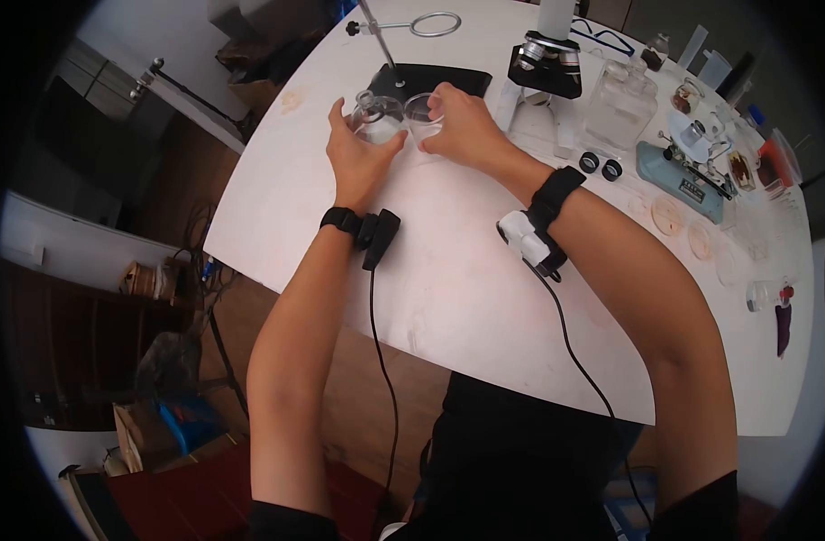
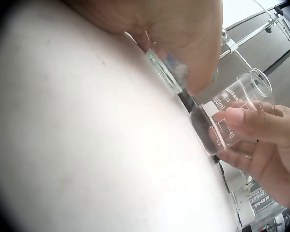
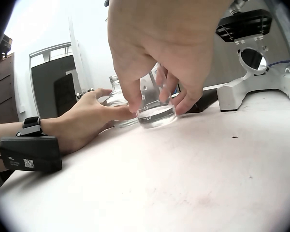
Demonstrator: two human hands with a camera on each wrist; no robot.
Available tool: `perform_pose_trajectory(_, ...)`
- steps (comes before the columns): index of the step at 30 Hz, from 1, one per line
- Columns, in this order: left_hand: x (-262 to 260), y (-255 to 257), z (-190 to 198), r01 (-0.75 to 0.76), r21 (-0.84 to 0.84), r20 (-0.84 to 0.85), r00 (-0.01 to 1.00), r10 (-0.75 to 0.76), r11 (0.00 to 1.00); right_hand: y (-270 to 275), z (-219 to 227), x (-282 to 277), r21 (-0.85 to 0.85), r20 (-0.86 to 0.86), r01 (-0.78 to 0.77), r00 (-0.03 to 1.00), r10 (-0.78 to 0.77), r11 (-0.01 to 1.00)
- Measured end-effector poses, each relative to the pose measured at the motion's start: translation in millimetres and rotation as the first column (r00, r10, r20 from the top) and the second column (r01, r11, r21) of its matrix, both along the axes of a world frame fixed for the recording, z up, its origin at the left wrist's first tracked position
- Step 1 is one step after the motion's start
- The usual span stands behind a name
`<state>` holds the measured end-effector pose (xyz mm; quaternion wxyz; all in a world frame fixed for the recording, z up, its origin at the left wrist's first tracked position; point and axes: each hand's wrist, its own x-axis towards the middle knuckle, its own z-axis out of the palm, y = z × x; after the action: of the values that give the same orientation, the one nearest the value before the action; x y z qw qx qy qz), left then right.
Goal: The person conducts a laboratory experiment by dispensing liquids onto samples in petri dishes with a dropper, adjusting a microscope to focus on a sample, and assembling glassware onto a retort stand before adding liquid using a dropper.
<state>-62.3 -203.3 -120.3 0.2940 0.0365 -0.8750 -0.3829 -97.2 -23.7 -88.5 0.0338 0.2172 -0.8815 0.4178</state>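
My left hand [image 1: 351, 162] curves its thumb and fingers around a clear glass flask [image 1: 381, 122] with a rounded body and short narrow neck. Just right of it, my right hand [image 1: 466, 128] grips a small clear glass beaker [image 1: 419, 110] between thumb and fingers. In the left wrist view the beaker [image 2: 222, 126] carries white graduations and a 100 ml mark. The right wrist view shows clear liquid low in the beaker [image 3: 157, 117], near the 20 line, its base close over the table. The flask [image 3: 117, 99] is partly hidden by both hands there.
A ring stand's black base [image 1: 439, 79] lies just behind the glassware, its metal ring [image 1: 435, 24] above. To the right stand a microscope [image 1: 546, 68], a large glass bottle [image 1: 621, 104], two black eyepieces [image 1: 601, 166], a blue-green instrument [image 1: 678, 180] and petri dishes [image 1: 666, 216].
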Motion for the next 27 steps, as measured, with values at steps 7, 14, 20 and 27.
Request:
perform_pose_trajectory(7,2,-5,-2,0.034,0.037,0.004,0.999,-0.034,0.999,0,13,26,0.015,-0.074,0.041,0.996,-0.039,0.999)
perform_pose_trajectory(14,5,0,3,0.064,0.014,0.043,0.997,-0.064,0.998,134,83,126,-0.031,-0.212,-0.019,0.977,0.012,0.999)
perform_pose_trajectory(20,-4,-12,-8,0.212,0.167,-0.019,0.977,-0.212,0.963,375,164,260,0.08,-0.252,0.504,0.845,-0.472,0.86)
perform_pose_trajectory(27,35,-31,-14,0.036,0.649,0.013,0.998,-0.058,0.76,710,260,661,0.389,-0.686,0.883,0.086,-0.723,-0.264)
